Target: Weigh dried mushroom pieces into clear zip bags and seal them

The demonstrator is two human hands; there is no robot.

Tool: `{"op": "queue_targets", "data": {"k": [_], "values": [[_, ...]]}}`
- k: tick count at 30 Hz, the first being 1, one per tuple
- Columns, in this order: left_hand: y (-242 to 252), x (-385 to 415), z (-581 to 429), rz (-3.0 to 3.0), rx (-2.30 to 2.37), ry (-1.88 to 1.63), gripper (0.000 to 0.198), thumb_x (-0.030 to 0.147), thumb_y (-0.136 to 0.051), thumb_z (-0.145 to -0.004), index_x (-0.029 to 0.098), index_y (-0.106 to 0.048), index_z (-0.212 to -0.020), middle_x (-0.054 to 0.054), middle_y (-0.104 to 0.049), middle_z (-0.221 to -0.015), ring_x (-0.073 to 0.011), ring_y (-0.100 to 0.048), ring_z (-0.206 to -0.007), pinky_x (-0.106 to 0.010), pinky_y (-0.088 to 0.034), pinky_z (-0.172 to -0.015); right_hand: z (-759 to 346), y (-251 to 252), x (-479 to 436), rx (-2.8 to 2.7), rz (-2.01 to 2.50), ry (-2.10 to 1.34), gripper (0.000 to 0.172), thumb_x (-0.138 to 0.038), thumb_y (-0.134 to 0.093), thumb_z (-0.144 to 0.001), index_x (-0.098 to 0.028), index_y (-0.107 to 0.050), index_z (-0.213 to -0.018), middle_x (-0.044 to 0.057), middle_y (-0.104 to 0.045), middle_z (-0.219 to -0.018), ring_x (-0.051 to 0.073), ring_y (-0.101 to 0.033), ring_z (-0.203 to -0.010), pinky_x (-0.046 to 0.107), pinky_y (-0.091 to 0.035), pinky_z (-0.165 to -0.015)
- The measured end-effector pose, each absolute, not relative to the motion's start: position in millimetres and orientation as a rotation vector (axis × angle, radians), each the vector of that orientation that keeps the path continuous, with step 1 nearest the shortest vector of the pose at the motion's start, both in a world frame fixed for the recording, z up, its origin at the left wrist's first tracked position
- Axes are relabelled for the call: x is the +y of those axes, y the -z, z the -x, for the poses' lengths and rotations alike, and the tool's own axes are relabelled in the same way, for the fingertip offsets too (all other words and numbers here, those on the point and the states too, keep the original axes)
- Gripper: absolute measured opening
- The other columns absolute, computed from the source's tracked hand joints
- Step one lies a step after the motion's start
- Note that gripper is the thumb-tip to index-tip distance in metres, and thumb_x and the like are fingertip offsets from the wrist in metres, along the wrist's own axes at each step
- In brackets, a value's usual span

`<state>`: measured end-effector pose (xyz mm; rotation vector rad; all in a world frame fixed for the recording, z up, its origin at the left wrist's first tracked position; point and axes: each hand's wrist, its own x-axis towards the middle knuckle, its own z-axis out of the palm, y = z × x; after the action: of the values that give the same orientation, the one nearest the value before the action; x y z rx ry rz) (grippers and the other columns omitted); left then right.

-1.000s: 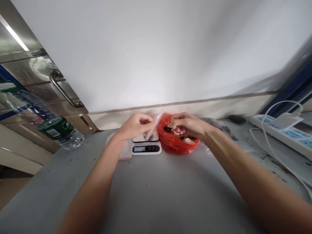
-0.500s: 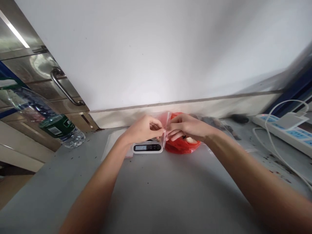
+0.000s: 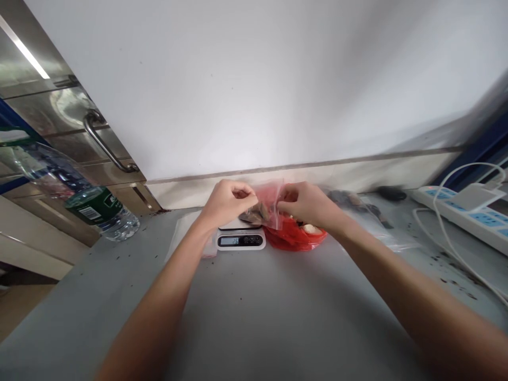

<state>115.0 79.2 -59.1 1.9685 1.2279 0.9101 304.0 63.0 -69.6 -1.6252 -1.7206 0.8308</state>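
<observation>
A clear plastic bag (image 3: 262, 212) with brown pieces inside hangs between my hands, over the right part of a white digital scale (image 3: 241, 248). My left hand (image 3: 232, 203) pinches the bag's left side above the scale. My right hand (image 3: 304, 201) is closed on the bag's other edge, in front of a red plastic bag (image 3: 296, 238) that holds pale pieces. The scale's small display is lit. Whether the clear bag touches the scale's plate is hard to tell.
Flat clear bags (image 3: 184, 230) lie left of the scale. A green-labelled water bottle (image 3: 93, 203) is at the left. Bags with dark contents (image 3: 357, 203), a white power strip (image 3: 484, 217) and a cable are on the right. A white wall rises behind.
My hands have moved apart, the left one leftward and slightly up. The clear bag is now spread between them, its brown pieces showing. The number on the display has changed.
</observation>
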Motion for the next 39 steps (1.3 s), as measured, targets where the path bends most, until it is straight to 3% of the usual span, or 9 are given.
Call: {"op": "queue_targets", "data": {"k": [3, 9, 13, 19, 27, 30, 33, 35, 39], "values": [[64.0, 79.7, -119.0, -1.966, 1.191, -0.913, 0.011, 0.022, -0.058, -0.073, 0.019, -0.061, -0.063, 0.002, -0.060, -0.060, -0.0130, -0.058, -0.057, -0.025, -0.045, -0.056, -298.3, 79.5, 61.2, -1.741, 1.538, -0.606, 0.020, -0.010, -0.060, -0.064, -0.023, -0.046, -0.059, -0.004, -0.055, -0.060, 0.012, -0.047, -0.058, 0.026, -0.035, -0.054], [79.1, 84.6, -114.7, -2.113, 1.202, -0.762, 0.014, 0.025, -0.057, -0.082, 0.021, -0.055, -0.068, 0.000, -0.065, -0.061, -0.0163, -0.064, -0.059, -0.027, -0.047, -0.057, -295.9, 91.9, 64.1, -1.794, 1.383, -0.756, 0.021, -0.016, -0.057, -0.065, -0.025, -0.041, -0.054, -0.003, -0.049, -0.058, 0.013, -0.042, -0.058, 0.030, -0.033, -0.054], [80.0, 83.5, -112.4, -2.170, 1.167, -0.592, 0.021, 0.037, -0.070, -0.079, 0.021, -0.056, -0.074, -0.001, -0.067, -0.072, -0.0171, -0.063, -0.066, -0.029, -0.046, -0.058, -299.1, 90.7, 65.0, -1.798, 1.317, -0.835, 0.021, -0.019, -0.057, -0.068, -0.024, -0.041, -0.055, -0.005, -0.045, -0.058, 0.012, -0.039, -0.057, 0.030, -0.032, -0.056], [82.0, 82.7, -117.3, -2.177, 1.130, -0.607, 0.016, 0.021, -0.067, -0.078, 0.020, -0.054, -0.070, 0.000, -0.066, -0.072, -0.0158, -0.062, -0.066, -0.029, -0.046, -0.060, -299.6, 91.5, 66.0, -1.811, 1.211, -0.928, 0.021, -0.019, -0.058, -0.071, -0.024, -0.041, -0.059, -0.004, -0.046, -0.064, 0.013, -0.044, -0.063, 0.031, -0.035, -0.062], [84.1, 87.5, -112.9, -2.058, 1.072, -0.616, 0.009, 0.019, -0.063, -0.081, 0.020, -0.059, -0.072, -0.002, -0.071, -0.070, -0.0169, -0.069, -0.067, -0.028, -0.052, -0.063, -302.2, 100.5, 72.4, -1.695, 1.193, -0.846, 0.030, -0.027, -0.066, -0.070, -0.025, -0.037, -0.064, -0.006, -0.042, -0.062, 0.012, -0.039, -0.059, 0.031, -0.036, -0.060], [78.8, 84.1, -117.8, -1.945, 1.113, -0.756, 0.011, 0.018, -0.060, -0.081, 0.020, -0.060, -0.070, -0.002, -0.071, -0.064, -0.0165, -0.070, -0.061, -0.028, -0.054, -0.062, -299.3, 101.5, 71.6, -1.704, 1.153, -0.642, 0.010, -0.021, -0.058, -0.074, -0.024, -0.051, -0.067, 0.004, -0.062, -0.088, 0.017, -0.057, -0.073, 0.035, -0.046, -0.070], [74.5, 79.3, -124.4, -1.879, 1.190, -0.984, 0.010, 0.022, -0.064, -0.079, 0.020, -0.059, -0.071, -0.001, -0.070, -0.061, -0.0157, -0.068, -0.056, -0.026, -0.053, -0.056, -294.6, 100.3, 69.4, -1.809, 1.127, -0.443, 0.015, -0.017, -0.053, -0.075, -0.023, -0.065, -0.068, 0.011, -0.064, -0.120, 0.025, -0.063, -0.103, 0.039, -0.050, -0.084], [73.1, 75.1, -128.0, -1.958, 1.183, -1.091, 0.006, 0.020, -0.065, -0.077, 0.020, -0.061, -0.073, 0.000, -0.069, -0.062, -0.0141, -0.066, -0.054, -0.025, -0.052, -0.055, -292.6, 98.1, 68.2, -1.893, 1.150, -0.470, 0.013, -0.020, -0.056, -0.075, -0.023, -0.067, -0.069, 0.010, -0.068, -0.110, 0.028, -0.063, -0.107, 0.038, -0.050, -0.085], [71.8, 66.8, -132.4, -2.156, 1.036, -1.226, 0.005, 0.017, -0.062, -0.077, 0.019, -0.066, -0.076, 0.001, -0.069, -0.066, -0.0124, -0.064, -0.058, -0.024, -0.053, -0.059, -295.5, 89.1, 66.7, -1.902, 1.306, -0.560, 0.011, -0.021, -0.066, -0.068, -0.021, -0.067, -0.079, 0.005, -0.069, -0.089, 0.023, -0.063, -0.084, 0.033, -0.049, -0.076]]}}
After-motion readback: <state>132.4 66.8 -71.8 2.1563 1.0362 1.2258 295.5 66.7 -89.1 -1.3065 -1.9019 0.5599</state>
